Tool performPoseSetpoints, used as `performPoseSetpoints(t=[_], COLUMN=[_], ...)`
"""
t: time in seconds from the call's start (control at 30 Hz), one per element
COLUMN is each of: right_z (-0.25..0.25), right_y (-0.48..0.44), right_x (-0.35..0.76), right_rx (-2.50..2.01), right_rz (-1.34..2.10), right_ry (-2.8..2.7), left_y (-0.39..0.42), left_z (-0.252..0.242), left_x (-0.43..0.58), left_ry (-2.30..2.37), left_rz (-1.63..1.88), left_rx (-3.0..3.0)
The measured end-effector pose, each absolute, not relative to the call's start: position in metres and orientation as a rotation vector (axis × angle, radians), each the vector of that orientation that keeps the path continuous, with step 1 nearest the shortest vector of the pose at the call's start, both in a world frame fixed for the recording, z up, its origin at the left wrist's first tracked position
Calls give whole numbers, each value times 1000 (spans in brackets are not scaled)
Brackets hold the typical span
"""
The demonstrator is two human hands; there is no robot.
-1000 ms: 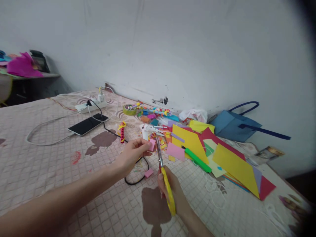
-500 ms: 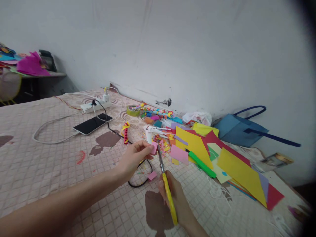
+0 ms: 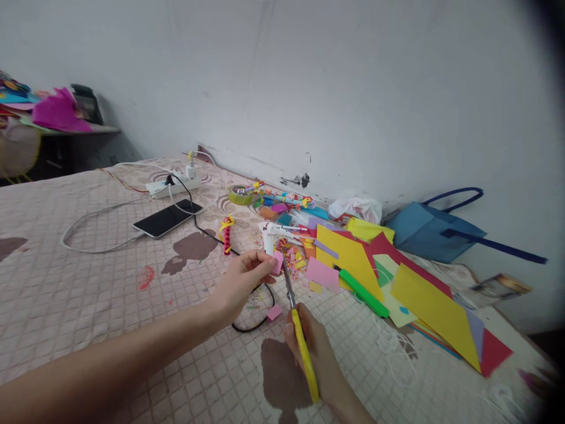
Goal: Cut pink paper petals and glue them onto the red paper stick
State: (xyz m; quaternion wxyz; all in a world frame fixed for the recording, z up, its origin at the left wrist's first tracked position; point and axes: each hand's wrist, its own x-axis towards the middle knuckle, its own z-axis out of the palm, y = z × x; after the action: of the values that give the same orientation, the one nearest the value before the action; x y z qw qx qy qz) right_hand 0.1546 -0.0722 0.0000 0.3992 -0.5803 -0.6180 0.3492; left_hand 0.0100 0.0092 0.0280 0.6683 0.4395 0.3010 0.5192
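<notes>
Between the thumb and fingers of my left hand (image 3: pixel 245 280) is a small pink paper piece (image 3: pixel 278 262). My right hand (image 3: pixel 313 341) grips yellow-handled scissors (image 3: pixel 303 347), their blades pointing up beside the right edge of that paper. Whether the blades touch it I cannot tell. Just below, a second pink scrap (image 3: pixel 274 312) lies on the checked cloth near a black cable loop. A white glue gun (image 3: pixel 269 235) rests behind my left fingertips, with tiny colored paper bits (image 3: pixel 295 259) scattered around it. To its left stands a small red and yellow paper-wrapped stick (image 3: pixel 227 235).
Colored paper sheets (image 3: pixel 435 312) and a green cutter (image 3: pixel 364 293) lie to the right, near tangled white string (image 3: pixel 392 341). A blue bag (image 3: pixel 435 232) leans by the wall. At left are a phone (image 3: pixel 168 218) and a power strip (image 3: pixel 172 186) with cables. Tape (image 3: pixel 239 195) sits farther back.
The camera view has shifted slightly. Both hands keep nearly the same pose, with the pink paper and scissors still held close together.
</notes>
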Motion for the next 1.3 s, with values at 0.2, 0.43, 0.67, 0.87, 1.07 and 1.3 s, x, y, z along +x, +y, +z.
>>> performPoseSetpoints(t=[0.2, 0.43, 0.67, 0.87, 1.07, 1.3], right_z=[-3, 2, 2, 3, 3, -3], right_y=[-74, -74, -73, -73, -75, -76], right_x=[156, 154, 154, 153, 153, 156], right_rx=[-1476, -1515, -1512, -1528, -1519, -1487], right_rz=[927, 986, 936, 966, 1099, 1113], right_ry=[-1542, -1534, -1548, -1521, -1405, -1397], left_y=[9, 9, 7, 7, 6, 7], left_z=[26, 26, 26, 25, 26, 26], left_x=[8, 7, 9, 9, 9, 10], left_ry=[676, 689, 692, 696, 684, 687], left_rz=[1171, 1167, 1180, 1182, 1191, 1193], left_rx=[971, 992, 955, 958, 950, 944])
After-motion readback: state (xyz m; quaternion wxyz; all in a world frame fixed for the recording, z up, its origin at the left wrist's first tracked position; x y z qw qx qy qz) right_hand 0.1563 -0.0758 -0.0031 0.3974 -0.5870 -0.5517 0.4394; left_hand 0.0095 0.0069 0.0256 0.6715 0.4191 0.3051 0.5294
